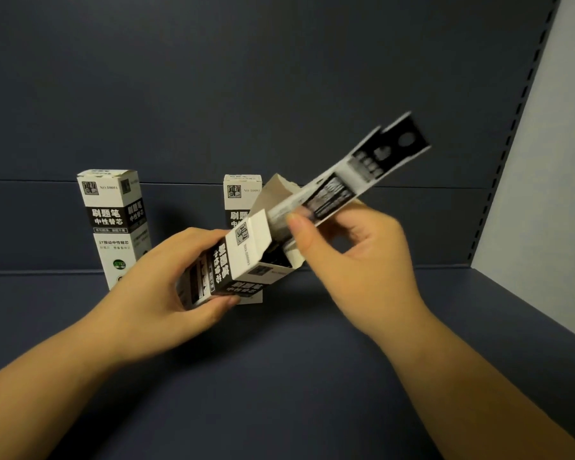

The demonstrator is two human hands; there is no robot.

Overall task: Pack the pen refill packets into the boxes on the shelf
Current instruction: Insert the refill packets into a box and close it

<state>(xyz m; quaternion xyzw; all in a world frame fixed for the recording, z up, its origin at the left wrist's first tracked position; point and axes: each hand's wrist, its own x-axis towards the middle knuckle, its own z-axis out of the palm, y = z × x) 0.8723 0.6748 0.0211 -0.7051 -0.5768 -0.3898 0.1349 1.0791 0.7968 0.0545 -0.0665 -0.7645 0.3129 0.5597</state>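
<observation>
Refill packet going into a tilted box, centre of the frame.

Head view: the left hand (166, 277) wraps the open box (236, 260), mouth angled up and right, likely to meet the pen refill packet (339, 180), which the right hand (356, 260) pinches near its lower end, tip at the opening. Two closed boxes (113, 224) stand upright on the shelf (279, 376) behind, left of centre.
</observation>
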